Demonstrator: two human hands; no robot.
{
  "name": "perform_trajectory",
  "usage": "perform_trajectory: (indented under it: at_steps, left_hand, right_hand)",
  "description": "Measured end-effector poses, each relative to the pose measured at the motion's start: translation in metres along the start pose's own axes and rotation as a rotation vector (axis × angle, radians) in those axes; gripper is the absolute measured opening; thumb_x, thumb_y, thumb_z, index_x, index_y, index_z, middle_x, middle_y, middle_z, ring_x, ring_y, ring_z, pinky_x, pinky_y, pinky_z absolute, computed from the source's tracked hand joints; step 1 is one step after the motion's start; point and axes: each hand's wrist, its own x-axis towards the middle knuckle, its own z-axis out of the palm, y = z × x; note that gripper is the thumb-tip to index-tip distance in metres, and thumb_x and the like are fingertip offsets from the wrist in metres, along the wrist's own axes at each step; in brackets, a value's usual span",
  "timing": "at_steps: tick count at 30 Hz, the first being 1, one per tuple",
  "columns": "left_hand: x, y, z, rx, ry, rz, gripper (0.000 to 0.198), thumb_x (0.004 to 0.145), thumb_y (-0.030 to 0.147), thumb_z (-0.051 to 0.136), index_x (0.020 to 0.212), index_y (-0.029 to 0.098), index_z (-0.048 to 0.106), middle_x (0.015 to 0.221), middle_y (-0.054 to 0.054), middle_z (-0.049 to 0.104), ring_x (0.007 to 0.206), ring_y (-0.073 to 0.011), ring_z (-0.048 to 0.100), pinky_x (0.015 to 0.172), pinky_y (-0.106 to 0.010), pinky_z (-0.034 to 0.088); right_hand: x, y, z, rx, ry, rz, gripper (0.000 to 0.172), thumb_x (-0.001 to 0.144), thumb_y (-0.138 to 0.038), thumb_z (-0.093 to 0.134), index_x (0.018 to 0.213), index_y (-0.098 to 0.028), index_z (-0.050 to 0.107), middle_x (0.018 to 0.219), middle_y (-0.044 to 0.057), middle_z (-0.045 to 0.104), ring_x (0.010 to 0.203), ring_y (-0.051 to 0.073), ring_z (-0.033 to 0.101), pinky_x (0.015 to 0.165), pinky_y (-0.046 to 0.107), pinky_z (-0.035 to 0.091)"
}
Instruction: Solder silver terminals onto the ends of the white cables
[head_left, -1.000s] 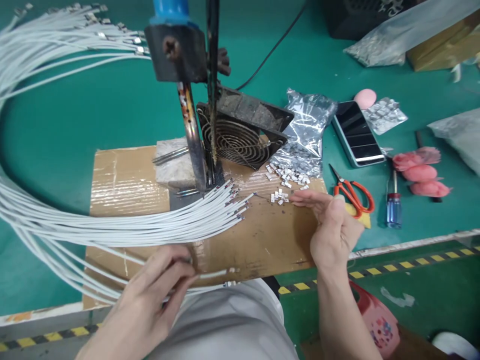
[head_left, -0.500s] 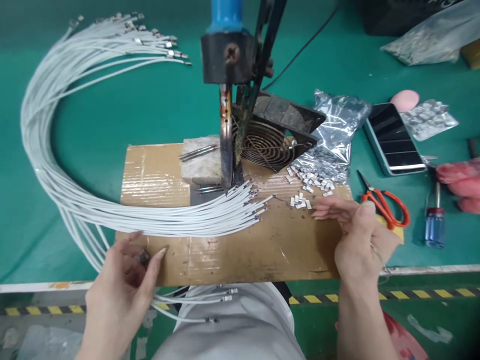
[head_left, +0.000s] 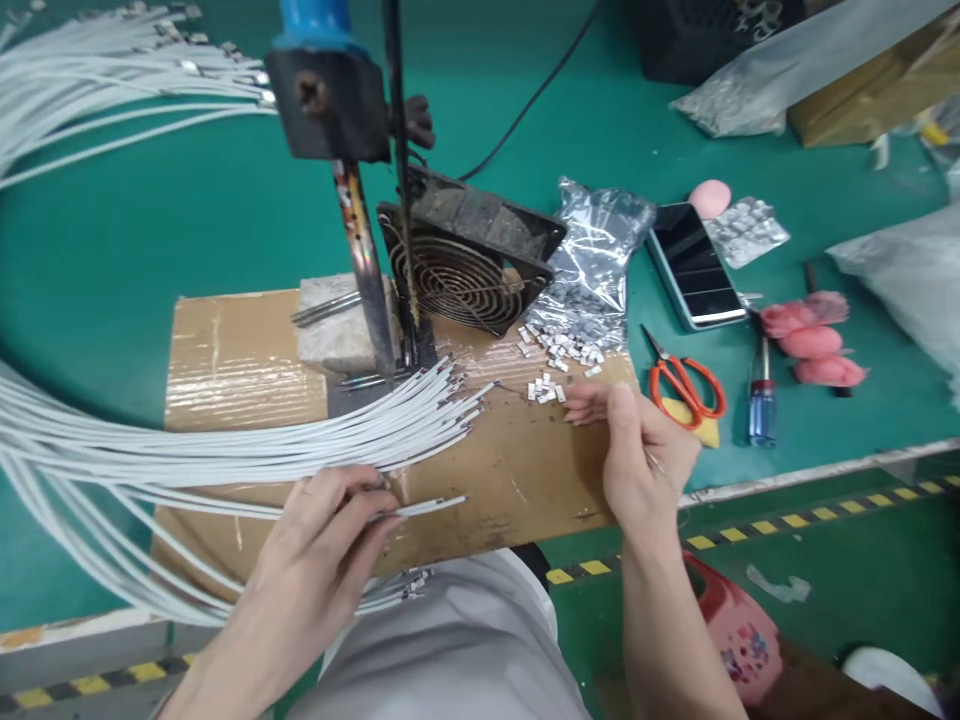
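Note:
My left hand is closed around a white cable, with its end sticking out to the right past the fingertips. Whether it grips one cable or two I cannot tell. Just above lies a thick bundle of white cables, its dark-tipped ends fanned out on the cardboard. My right hand is curled over the cardboard's right side, a thin wire showing at its palm. Its fingertips are close to a small group of white connectors. A soldering iron is mounted tip-down above the bundle.
Behind the iron stand a whitish block and a dark fan. More connectors lie by a clear plastic bag. To the right are orange-handled scissors, a phone and a screwdriver. Cables also hang over the table's front edge.
My left hand has moved right and up over the cardboard, and a cable end now extends from its fingers. My right hand keeps its pose beside the connectors. The view has shifted right.

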Motion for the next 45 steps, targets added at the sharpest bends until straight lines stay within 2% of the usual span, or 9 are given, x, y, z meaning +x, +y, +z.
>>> perform_trajectory:
  at_steps: [5,9,17,19,22,27,34,39,45]
  left_hand:
    - [-0.001,-0.006,0.003,-0.054,0.083,-0.019,0.010,0.109,0.018,0.061,0.109,0.025,0.069,0.102,-0.003,0.078,0.092,-0.0194,0.079,0.090,-0.028,0.063]
    - [-0.002,-0.002,-0.002,-0.105,0.072,-0.103,0.008,0.110,0.024,0.061,0.113,0.026,0.068,0.091,0.002,0.080,0.070,-0.0151,0.077,0.070,-0.022,0.060]
    - [0.022,0.007,-0.016,-0.401,-0.237,-0.285,0.019,0.107,0.025,0.060,0.095,0.023,0.075,0.068,0.003,0.075,0.054,-0.0140,0.065,0.047,-0.022,0.044]
    - [0.028,0.008,-0.010,-0.414,-0.234,-0.256,0.019,0.106,0.019,0.061,0.094,0.022,0.075,0.069,0.003,0.075,0.055,-0.0135,0.066,0.049,-0.022,0.046]
    - [0.033,0.009,0.004,-0.344,-0.017,-0.079,0.020,0.104,0.005,0.061,0.105,0.021,0.073,0.081,0.002,0.078,0.068,-0.0140,0.072,0.063,-0.022,0.056]
    - [0.030,0.009,0.020,0.088,0.259,0.157,0.039,0.097,-0.006,0.066,0.123,0.021,0.072,0.120,-0.014,0.077,0.102,-0.0251,0.074,0.092,-0.040,0.061]
    - [0.019,0.014,0.020,0.197,0.092,0.230,0.010,0.104,0.007,0.064,0.106,0.016,0.069,0.095,-0.011,0.070,0.073,-0.0230,0.061,0.068,-0.038,0.055]
    - [0.016,0.025,0.011,0.007,0.018,0.098,0.017,0.109,0.005,0.053,0.111,0.019,0.061,0.110,-0.011,0.074,0.094,-0.0210,0.077,0.081,-0.031,0.062]
    - [0.023,0.026,-0.003,-0.691,-0.266,-0.396,0.016,0.112,0.030,0.057,0.115,0.026,0.072,0.083,0.001,0.076,0.067,-0.0140,0.068,0.055,-0.022,0.048]
  right_hand:
    - [0.002,0.005,-0.002,-0.088,-0.037,0.000,0.033,0.106,-0.049,0.070,0.095,-0.021,0.084,0.085,0.006,0.082,0.073,0.022,0.075,0.068,0.037,0.062]
    - [0.007,0.005,-0.003,-0.140,-0.069,-0.003,0.018,0.097,-0.037,0.078,0.099,-0.020,0.084,0.083,0.004,0.077,0.067,0.018,0.067,0.064,0.033,0.058]
    - [0.019,0.006,-0.008,-0.235,-0.206,-0.002,0.014,0.093,-0.033,0.077,0.088,-0.020,0.078,0.073,0.000,0.069,0.058,0.014,0.059,0.056,0.029,0.052]
    - [0.019,0.007,-0.008,-0.236,-0.188,0.013,0.017,0.093,-0.035,0.080,0.087,-0.020,0.076,0.070,-0.001,0.069,0.057,0.014,0.060,0.056,0.028,0.053]
    - [0.016,0.009,-0.007,-0.219,-0.132,0.062,0.024,0.092,-0.042,0.084,0.087,-0.020,0.076,0.069,-0.001,0.071,0.055,0.014,0.060,0.055,0.028,0.053]
    - [0.011,0.009,-0.006,-0.112,-0.016,0.128,0.035,0.089,-0.052,0.088,0.086,-0.020,0.075,0.069,0.000,0.073,0.053,0.014,0.063,0.050,0.026,0.055]
    - [0.003,0.001,-0.001,0.026,0.087,0.128,0.023,0.086,-0.041,0.091,0.089,-0.020,0.080,0.075,0.002,0.078,0.059,0.015,0.071,0.055,0.028,0.064]
    - [-0.004,-0.014,0.003,0.143,0.098,0.135,0.019,0.083,-0.037,0.094,0.085,-0.022,0.082,0.069,0.000,0.078,0.051,0.016,0.070,0.049,0.029,0.064]
    - [-0.017,-0.032,0.008,0.221,-0.044,0.166,0.009,0.086,-0.030,0.092,0.087,-0.023,0.087,0.069,0.001,0.080,0.053,0.017,0.073,0.051,0.029,0.066]
